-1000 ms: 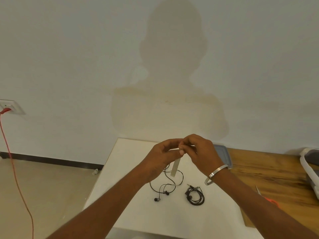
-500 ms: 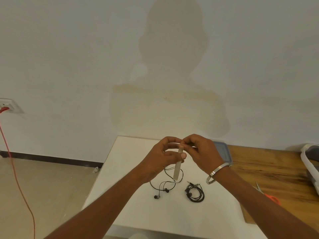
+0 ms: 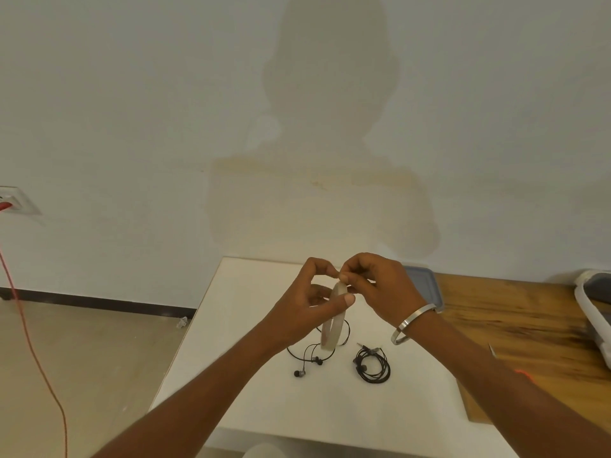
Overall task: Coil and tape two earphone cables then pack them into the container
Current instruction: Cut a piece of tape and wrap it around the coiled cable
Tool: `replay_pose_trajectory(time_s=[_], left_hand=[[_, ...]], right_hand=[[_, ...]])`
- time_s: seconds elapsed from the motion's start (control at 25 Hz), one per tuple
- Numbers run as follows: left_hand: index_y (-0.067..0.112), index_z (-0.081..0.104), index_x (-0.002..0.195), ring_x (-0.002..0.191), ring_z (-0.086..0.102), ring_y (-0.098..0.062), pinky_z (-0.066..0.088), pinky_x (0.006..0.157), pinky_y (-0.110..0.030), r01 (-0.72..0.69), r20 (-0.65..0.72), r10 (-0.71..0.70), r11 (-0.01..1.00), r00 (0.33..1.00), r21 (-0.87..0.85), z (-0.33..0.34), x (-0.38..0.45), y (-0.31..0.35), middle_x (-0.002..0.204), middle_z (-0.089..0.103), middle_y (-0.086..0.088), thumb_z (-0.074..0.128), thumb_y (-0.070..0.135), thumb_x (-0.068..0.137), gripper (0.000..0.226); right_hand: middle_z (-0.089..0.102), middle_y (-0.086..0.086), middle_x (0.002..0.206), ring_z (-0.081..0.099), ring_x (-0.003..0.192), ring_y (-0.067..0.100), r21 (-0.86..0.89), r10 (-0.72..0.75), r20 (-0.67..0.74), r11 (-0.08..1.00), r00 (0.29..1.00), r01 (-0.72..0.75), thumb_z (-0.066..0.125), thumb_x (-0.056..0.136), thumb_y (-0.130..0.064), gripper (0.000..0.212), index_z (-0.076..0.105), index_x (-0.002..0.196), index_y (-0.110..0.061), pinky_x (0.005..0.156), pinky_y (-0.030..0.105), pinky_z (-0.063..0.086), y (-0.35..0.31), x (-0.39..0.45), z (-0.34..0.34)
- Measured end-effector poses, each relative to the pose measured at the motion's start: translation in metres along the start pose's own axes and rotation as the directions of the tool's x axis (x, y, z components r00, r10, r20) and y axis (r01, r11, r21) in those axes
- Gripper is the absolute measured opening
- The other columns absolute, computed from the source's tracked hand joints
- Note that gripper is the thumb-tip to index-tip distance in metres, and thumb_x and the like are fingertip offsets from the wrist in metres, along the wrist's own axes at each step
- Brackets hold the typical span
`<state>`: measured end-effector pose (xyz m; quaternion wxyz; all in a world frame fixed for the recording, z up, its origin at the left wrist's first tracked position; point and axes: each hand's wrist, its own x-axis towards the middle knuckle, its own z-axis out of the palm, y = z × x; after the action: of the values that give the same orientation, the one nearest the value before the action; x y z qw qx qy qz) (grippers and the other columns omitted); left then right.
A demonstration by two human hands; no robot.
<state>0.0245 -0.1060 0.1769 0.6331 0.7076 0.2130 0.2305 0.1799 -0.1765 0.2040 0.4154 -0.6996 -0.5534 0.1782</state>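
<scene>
Above the white table (image 3: 330, 408), my left hand (image 3: 307, 309) and my right hand (image 3: 377, 285) meet at fingertip level. Both pinch the top of a pale strip of tape (image 3: 332, 325), which hangs down in a long band. Whether a tape roll sits between the hands is hidden by the fingers. One black earphone cable (image 3: 372, 365) lies coiled on the table to the right. The other earphone cable (image 3: 314, 355) lies loose under the hanging tape, its earbuds spread apart. A grey container lid or tray (image 3: 426, 285) shows behind my right wrist.
A wooden tabletop (image 3: 529, 319) adjoins the white table on the right, with a white-rimmed object (image 3: 591, 312) at its far edge. Something orange (image 3: 525, 373) peeks out by my right forearm. A red cord (image 3: 29, 342) hangs from a wall socket at left.
The tape strip hanging from my fingers has grown longer over the last second. My hands stay close together at about the same place.
</scene>
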Motion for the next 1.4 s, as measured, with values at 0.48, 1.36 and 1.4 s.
replay_pose_trajectory(time_s=[0.48, 1.36, 1.4], left_hand=[[0.027, 0.065, 0.106, 0.094, 0.067, -0.015, 0.056, 0.088, -0.043, -0.068, -0.014, 0.074, 0.965, 0.997, 0.252, 0.002, 0.001, -0.008, 0.106, 0.066, 0.010, 0.049, 0.036, 0.098, 0.020], [0.036, 0.065, 0.116, 0.106, 0.062, -0.010, 0.057, 0.084, -0.031, -0.024, 0.029, 0.017, 0.971, 0.999, 0.239, 0.005, -0.006, -0.016, 0.117, 0.062, 0.020, 0.073, 0.041, 0.082, 0.035], [0.036, 0.065, 0.115, 0.106, 0.062, -0.011, 0.057, 0.085, -0.033, -0.020, 0.028, 0.014, 0.972, 0.999, 0.233, 0.005, -0.006, -0.016, 0.117, 0.062, 0.019, 0.073, 0.039, 0.083, 0.033]], right_hand=[[0.066, 0.010, 0.083, 0.071, 0.069, 0.025, 0.227, 0.175, 0.156, 0.952, 0.972, -0.207, 0.051, 0.093, -0.015, 0.008, 0.053, 0.091, -0.008, 0.060, 0.032, 0.060, 0.000, -0.001, -0.006], [0.066, 0.006, 0.084, 0.071, 0.074, 0.016, 0.067, 0.180, 0.192, 0.978, 0.965, -0.196, 0.055, 0.091, -0.014, 0.008, 0.058, 0.090, -0.007, 0.061, 0.027, 0.060, 0.012, 0.003, -0.007], [0.066, 0.006, 0.085, 0.071, 0.075, 0.017, 0.061, 0.180, 0.191, 0.979, 0.965, -0.195, 0.056, 0.091, -0.014, 0.008, 0.059, 0.090, -0.007, 0.062, 0.029, 0.060, 0.012, 0.003, -0.007]])
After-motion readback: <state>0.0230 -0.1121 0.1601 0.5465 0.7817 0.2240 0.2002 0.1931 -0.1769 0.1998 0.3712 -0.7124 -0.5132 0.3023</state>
